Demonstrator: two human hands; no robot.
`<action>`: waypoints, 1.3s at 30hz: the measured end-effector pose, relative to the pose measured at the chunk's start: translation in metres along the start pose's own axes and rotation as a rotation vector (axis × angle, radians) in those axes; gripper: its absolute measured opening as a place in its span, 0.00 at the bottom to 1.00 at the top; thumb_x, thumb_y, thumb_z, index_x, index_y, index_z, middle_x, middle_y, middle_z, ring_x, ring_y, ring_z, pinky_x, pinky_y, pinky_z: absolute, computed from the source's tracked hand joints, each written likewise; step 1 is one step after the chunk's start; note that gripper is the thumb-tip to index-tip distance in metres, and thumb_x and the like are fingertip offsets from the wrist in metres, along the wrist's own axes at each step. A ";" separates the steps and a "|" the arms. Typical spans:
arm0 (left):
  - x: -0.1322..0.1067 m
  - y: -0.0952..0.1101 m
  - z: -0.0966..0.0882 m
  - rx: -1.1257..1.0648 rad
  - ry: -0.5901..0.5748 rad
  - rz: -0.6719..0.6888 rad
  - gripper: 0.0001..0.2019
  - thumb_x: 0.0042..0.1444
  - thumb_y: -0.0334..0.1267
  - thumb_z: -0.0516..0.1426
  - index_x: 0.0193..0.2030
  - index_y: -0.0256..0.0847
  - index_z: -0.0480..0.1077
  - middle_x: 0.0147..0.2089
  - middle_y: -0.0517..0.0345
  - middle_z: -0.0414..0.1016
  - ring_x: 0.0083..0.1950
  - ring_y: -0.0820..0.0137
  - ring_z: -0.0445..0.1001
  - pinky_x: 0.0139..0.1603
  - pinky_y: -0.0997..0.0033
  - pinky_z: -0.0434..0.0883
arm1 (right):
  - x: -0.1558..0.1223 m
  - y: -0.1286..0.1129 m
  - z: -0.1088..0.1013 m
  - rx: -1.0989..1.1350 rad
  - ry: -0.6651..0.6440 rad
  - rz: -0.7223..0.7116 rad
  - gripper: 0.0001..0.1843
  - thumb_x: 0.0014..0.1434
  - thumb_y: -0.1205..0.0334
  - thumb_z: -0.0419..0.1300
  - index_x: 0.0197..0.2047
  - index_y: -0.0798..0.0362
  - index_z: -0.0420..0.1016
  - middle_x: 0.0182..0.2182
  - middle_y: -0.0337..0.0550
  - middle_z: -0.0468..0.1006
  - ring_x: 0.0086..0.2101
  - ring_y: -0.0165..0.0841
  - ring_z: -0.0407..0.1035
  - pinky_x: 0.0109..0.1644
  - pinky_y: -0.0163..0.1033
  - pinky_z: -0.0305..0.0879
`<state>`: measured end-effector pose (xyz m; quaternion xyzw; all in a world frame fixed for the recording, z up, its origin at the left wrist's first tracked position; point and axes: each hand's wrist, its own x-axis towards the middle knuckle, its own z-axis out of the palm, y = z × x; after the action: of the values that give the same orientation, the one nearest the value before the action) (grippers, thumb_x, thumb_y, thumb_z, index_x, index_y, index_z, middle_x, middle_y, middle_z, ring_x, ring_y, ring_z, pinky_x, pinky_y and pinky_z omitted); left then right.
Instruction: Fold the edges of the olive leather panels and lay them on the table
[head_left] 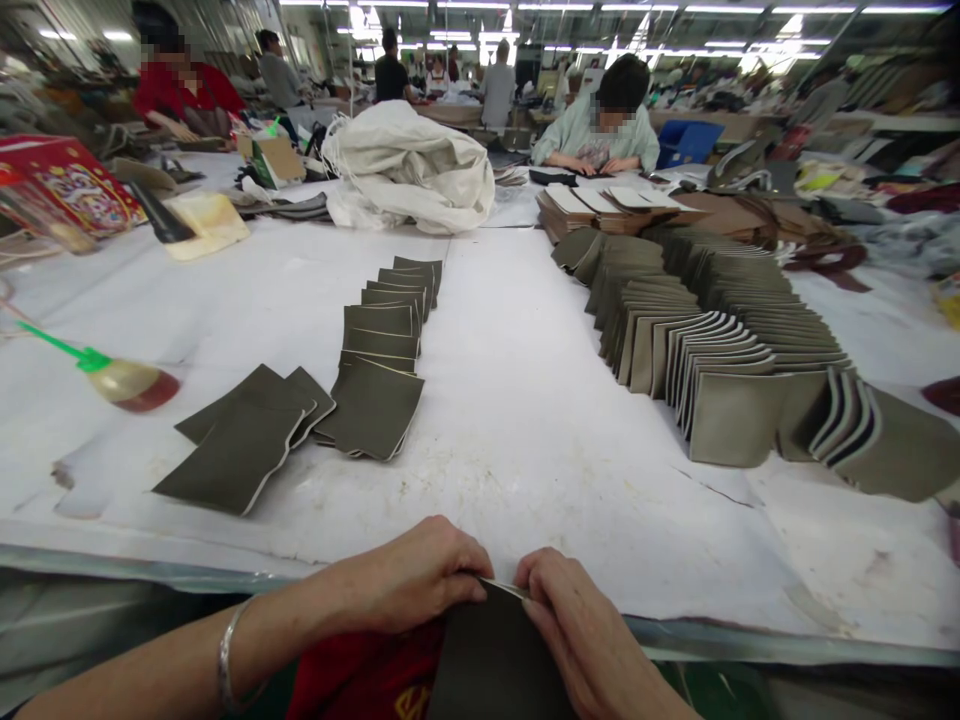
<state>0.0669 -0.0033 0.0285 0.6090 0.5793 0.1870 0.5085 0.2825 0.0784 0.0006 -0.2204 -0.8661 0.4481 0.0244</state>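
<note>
Both my hands sit at the near edge of the table, gripping one dark olive leather piece (491,655) that hangs down toward my lap. My left hand (416,580), with a silver bracelet on its wrist, is curled shut on the piece's top left edge. My right hand (581,625) pinches the top right edge, fingers pressed together. Ahead on the left lie flat dark olive pieces (240,450) and a row of the same pieces (386,340) overlapping away from me. On the right stand long rows of folded pieces (720,340).
A white-covered table (525,400) runs ahead. A glue bottle with a green nozzle (112,378) lies at the left. A white sack (409,165) sits at the back centre, a red box (67,185) at far left. Other people work at the far side.
</note>
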 end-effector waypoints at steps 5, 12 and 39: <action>-0.001 0.003 0.001 0.017 -0.011 0.034 0.09 0.58 0.31 0.52 0.34 0.39 0.74 0.33 0.59 0.75 0.36 0.73 0.72 0.37 0.79 0.62 | 0.000 0.001 0.004 -0.051 0.009 0.016 0.09 0.68 0.65 0.41 0.36 0.50 0.58 0.35 0.42 0.67 0.36 0.36 0.61 0.39 0.42 0.60; 0.004 0.010 0.004 -0.014 0.029 0.041 0.10 0.55 0.28 0.53 0.34 0.39 0.76 0.31 0.61 0.77 0.34 0.73 0.73 0.37 0.79 0.63 | 0.000 0.000 0.002 -0.081 0.030 -0.014 0.09 0.68 0.67 0.43 0.35 0.50 0.58 0.34 0.41 0.67 0.35 0.35 0.61 0.39 0.41 0.60; 0.006 0.014 0.022 0.089 0.116 -0.022 0.12 0.60 0.31 0.52 0.27 0.39 0.70 0.29 0.62 0.70 0.34 0.74 0.68 0.36 0.77 0.60 | -0.020 0.009 -0.029 -0.393 -0.037 -0.186 0.11 0.65 0.69 0.52 0.30 0.52 0.66 0.30 0.37 0.72 0.35 0.33 0.61 0.41 0.44 0.49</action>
<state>0.0942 -0.0041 0.0292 0.6126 0.6221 0.1904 0.4488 0.3105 0.0967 0.0139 -0.1318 -0.9537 0.2704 0.0065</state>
